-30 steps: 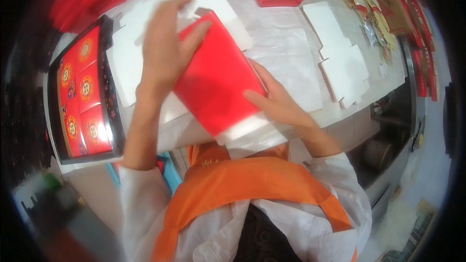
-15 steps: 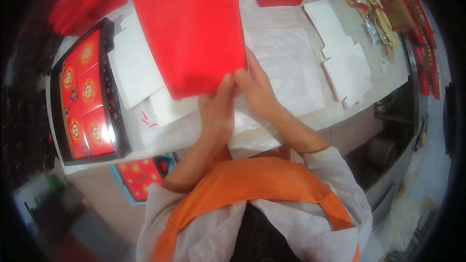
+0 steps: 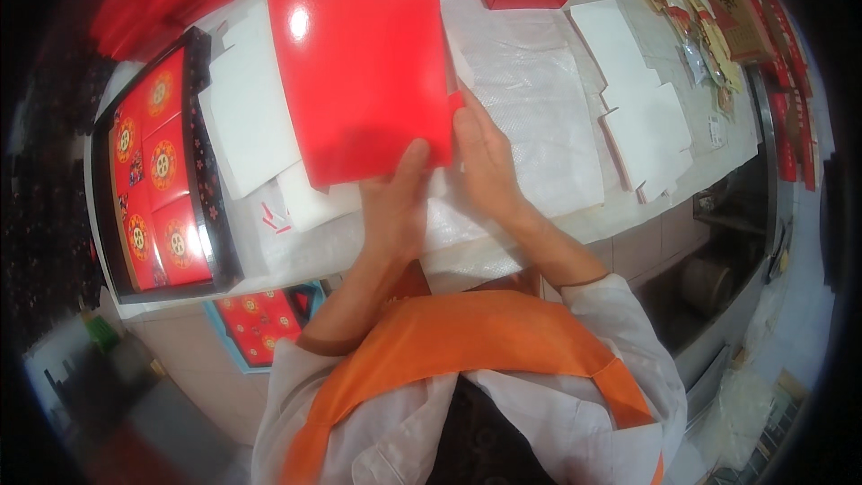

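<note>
Left hand (image 3: 392, 211) gripping red card (image 3: 364, 63) by near edge, thumb on top; right hand (image 3: 486, 166) hugging side farther from tray (image 3: 214, 207), can't tell if gripping. Card sitting right of tray, long axis running away from hands, left being nearer.

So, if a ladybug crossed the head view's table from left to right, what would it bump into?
The black-edged tray → white card → big red panel → right hand → another white card → brown carton.
</note>
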The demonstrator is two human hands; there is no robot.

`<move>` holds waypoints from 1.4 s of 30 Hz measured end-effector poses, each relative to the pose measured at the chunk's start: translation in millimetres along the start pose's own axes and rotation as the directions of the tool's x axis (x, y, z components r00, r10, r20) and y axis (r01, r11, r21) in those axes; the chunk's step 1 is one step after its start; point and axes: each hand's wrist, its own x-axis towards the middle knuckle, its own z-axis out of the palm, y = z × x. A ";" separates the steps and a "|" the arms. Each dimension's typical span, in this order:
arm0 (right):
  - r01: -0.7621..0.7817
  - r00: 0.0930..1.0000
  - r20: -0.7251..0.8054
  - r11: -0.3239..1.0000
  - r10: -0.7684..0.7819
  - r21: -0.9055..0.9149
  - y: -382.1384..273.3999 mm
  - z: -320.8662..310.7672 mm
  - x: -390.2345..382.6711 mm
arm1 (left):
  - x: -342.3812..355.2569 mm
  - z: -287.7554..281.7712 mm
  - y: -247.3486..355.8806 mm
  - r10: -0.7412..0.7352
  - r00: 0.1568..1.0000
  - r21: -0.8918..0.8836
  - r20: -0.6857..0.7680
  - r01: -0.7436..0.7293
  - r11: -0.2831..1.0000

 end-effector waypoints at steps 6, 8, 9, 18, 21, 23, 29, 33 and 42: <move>-0.026 0.999 -0.043 0.999 0.024 -0.034 2.7 -0.2 0.7 | 3.9 -1.1 -9.0 0.128 0.991 0.234 0.028 -0.131 0.963; -0.015 0.998 -0.057 1.000 0.015 -0.009 10.9 4.3 -1.1 | 4.8 -2.2 -14.0 0.208 0.978 0.300 0.037 -0.209 0.931; 0.106 0.991 -0.048 0.946 -0.127 -0.307 16.7 6.8 -2.1 | 3.8 -2.2 -13.4 0.189 0.982 0.286 0.015 -0.185 0.940; -0.029 0.982 -0.188 0.992 0.007 -0.120 16.1 22.2 -23.7 | -5.3 -4.2 -12.5 0.140 0.988 0.063 0.063 -0.143 0.988; -0.099 0.995 -0.040 0.987 0.095 -0.128 6.1 10.4 -21.2 | -8.7 -8.8 -8.2 0.136 0.974 0.015 0.179 -0.141 0.990; 0.003 0.997 -0.074 1.000 -0.001 0.020 -2.3 4.6 -7.2 | -11.9 -12.6 -8.6 0.074 0.978 0.055 0.197 -0.086 0.995; 0.005 0.965 -0.255 0.975 0.054 0.223 -23.8 -32.5 10.9 | -54.1 -34.8 29.7 -0.515 0.730 0.724 0.449 0.041 0.689; -0.081 0.990 -0.101 0.985 0.098 0.154 0.0 -49.8 -23.5 | -53.1 -38.4 63.2 0.207 0.977 0.721 0.053 -0.181 0.669; -0.182 0.981 0.052 0.982 0.184 -0.045 -3.3 -30.9 -47.3 | -8.8 -34.0 28.7 0.048 0.995 0.652 0.090 -0.095 0.753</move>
